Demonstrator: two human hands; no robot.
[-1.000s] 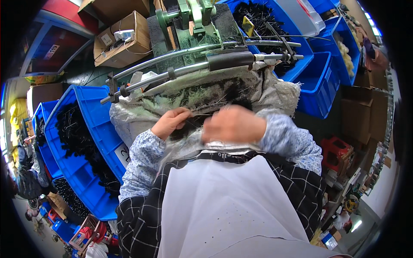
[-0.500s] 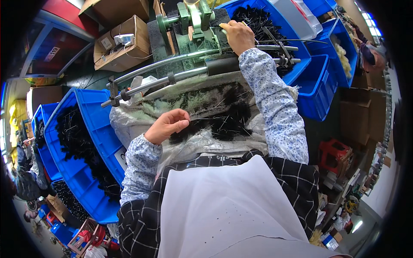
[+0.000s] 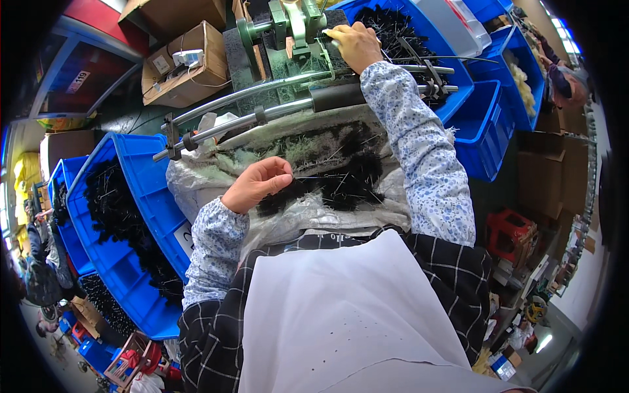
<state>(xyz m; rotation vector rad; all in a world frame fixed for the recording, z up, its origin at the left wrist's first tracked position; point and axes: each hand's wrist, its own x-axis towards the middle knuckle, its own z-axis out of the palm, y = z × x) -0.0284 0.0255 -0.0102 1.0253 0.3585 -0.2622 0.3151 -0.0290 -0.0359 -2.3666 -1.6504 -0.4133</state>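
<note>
Over the sack cloth in front of me, my left hand (image 3: 261, 183) pinches thumb and forefinger together on one end of a thin wire (image 3: 318, 177). Below it lies a pile of black bristly brushes (image 3: 354, 183) with thin wire stems, on the pale dusty sack cloth (image 3: 314, 221). My right hand (image 3: 357, 47) reaches to the right side of a green machine (image 3: 298, 29), its fingers bent together and a pale covering on a fingertip. What those fingers hold, if anything, I cannot make out.
Two metal rails (image 3: 246, 122) with a black sleeve (image 3: 337, 97) cross before the machine. A blue bin (image 3: 147, 173) of black brushes stands left, another blue bin (image 3: 452, 56) at the upper right. A cardboard box (image 3: 213, 65) sits behind the rails; a red stool (image 3: 510, 236) stands right.
My right hand has shifted slightly left and away from me, closer to the machine's middle. My left hand has risen a little and moved slightly right, still pinched.
</note>
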